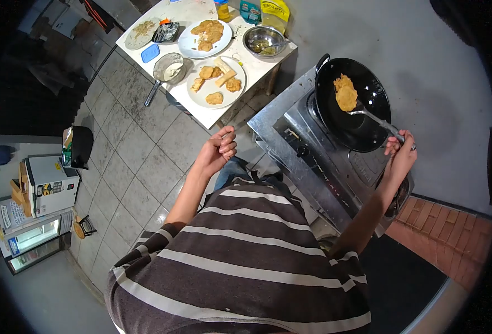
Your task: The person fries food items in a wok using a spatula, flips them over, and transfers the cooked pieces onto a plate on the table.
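Note:
My right hand is closed around the handle of a metal spatula. The spatula's head reaches into a black wok and meets the lower edge of a golden fried fritter. Beneath the wok is a steel gas stove with a control knob on its front. My left hand is in the air in front of my body, between the stove and the white table. Its fingers are curled in, and nothing shows in them.
On the white table are a plate with fried pieces, another plate of fritters, a saucepan with pale batter, a steel bowl, a blue lid and a yellow pouch. A brick ledge lies right of the stove.

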`<state>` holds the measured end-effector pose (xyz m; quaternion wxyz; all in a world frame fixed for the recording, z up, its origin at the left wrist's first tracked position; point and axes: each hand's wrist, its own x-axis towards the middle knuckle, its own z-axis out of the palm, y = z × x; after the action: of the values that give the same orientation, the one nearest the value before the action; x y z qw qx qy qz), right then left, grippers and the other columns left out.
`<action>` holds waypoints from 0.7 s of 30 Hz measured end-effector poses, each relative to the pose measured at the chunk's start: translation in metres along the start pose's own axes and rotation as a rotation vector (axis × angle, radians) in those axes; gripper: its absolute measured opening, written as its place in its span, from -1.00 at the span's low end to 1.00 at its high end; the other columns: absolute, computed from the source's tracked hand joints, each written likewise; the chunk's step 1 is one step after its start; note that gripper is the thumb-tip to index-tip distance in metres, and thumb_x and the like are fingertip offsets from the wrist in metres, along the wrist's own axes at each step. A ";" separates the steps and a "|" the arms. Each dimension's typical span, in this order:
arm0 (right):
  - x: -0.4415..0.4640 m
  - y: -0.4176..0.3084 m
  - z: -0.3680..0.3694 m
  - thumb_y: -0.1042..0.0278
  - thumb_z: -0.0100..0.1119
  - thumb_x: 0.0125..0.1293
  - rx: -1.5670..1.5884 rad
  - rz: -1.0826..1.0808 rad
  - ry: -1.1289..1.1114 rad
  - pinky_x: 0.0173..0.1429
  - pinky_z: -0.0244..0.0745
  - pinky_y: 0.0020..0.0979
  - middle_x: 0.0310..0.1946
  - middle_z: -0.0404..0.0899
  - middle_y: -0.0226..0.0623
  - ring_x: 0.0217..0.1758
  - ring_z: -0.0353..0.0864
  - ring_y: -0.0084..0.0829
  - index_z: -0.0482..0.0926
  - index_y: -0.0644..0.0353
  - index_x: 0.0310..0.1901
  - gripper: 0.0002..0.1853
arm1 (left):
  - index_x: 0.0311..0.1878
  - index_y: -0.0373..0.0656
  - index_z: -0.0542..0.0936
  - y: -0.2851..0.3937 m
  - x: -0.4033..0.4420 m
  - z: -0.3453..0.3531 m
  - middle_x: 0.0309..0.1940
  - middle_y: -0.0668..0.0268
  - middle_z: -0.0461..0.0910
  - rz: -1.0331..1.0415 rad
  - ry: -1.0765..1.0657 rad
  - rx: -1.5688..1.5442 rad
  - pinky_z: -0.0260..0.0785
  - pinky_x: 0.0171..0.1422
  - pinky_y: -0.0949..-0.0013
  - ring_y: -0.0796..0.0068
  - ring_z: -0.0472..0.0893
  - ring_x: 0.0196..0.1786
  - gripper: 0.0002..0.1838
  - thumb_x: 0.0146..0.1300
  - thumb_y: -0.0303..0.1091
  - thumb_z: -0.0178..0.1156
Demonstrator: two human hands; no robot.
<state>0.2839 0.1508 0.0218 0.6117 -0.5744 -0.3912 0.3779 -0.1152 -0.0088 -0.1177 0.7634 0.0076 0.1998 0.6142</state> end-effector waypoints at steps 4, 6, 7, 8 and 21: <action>-0.008 -0.022 0.027 0.27 0.01 0.39 0.008 -0.011 -0.009 -0.67 0.29 -0.55 -0.57 0.53 -0.17 -0.65 0.47 -0.53 0.50 0.33 -0.21 -0.75 | -0.01 -0.28 0.39 0.023 0.013 -0.015 -0.55 0.45 0.22 -0.020 0.012 -0.011 0.09 -0.44 0.53 0.67 0.19 -0.58 -0.63 0.08 -0.71 -0.12; -0.011 -0.030 0.042 0.27 0.02 0.39 0.009 -0.009 -0.016 -0.67 0.29 -0.55 -0.57 0.53 -0.17 -0.65 0.46 -0.54 0.50 0.33 -0.21 -0.75 | -0.01 -0.28 0.39 0.038 0.020 -0.020 -0.55 0.45 0.21 -0.030 0.001 -0.011 0.09 -0.44 0.53 0.67 0.19 -0.57 -0.63 0.08 -0.71 -0.12; -0.013 -0.033 0.050 0.26 0.01 0.39 0.004 -0.009 -0.033 -0.67 0.29 -0.55 -0.57 0.54 -0.17 -0.65 0.46 -0.54 0.50 0.33 -0.20 -0.75 | 0.00 -0.28 0.39 0.046 0.024 -0.023 -0.55 0.45 0.21 -0.031 0.005 -0.010 0.09 -0.45 0.53 0.67 0.19 -0.57 -0.62 0.07 -0.71 -0.13; -0.015 -0.037 0.058 0.25 0.00 0.40 -0.003 -0.007 -0.051 -0.66 0.29 -0.56 -0.57 0.54 -0.17 -0.66 0.45 -0.54 0.50 0.33 -0.20 -0.74 | 0.00 -0.28 0.38 0.054 0.028 -0.025 -0.55 0.45 0.21 -0.033 0.010 -0.010 0.09 -0.45 0.53 0.67 0.19 -0.57 -0.61 0.07 -0.72 -0.13; -0.057 -0.009 0.234 0.23 -0.10 0.46 -0.059 0.067 -0.205 -0.63 0.28 -0.61 -0.58 0.54 -0.29 -0.64 0.44 -0.62 0.49 0.28 -0.21 -0.73 | 0.00 -0.28 0.38 0.197 0.054 -0.102 -0.54 0.46 0.20 -0.057 0.234 0.211 0.07 -0.47 0.57 0.67 0.18 -0.56 -0.57 0.00 -0.72 -0.15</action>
<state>0.0474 0.1933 0.0367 0.5386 -0.5632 -0.4432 0.4431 -0.3226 0.0664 -0.1769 0.7472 0.0107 0.3509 0.5644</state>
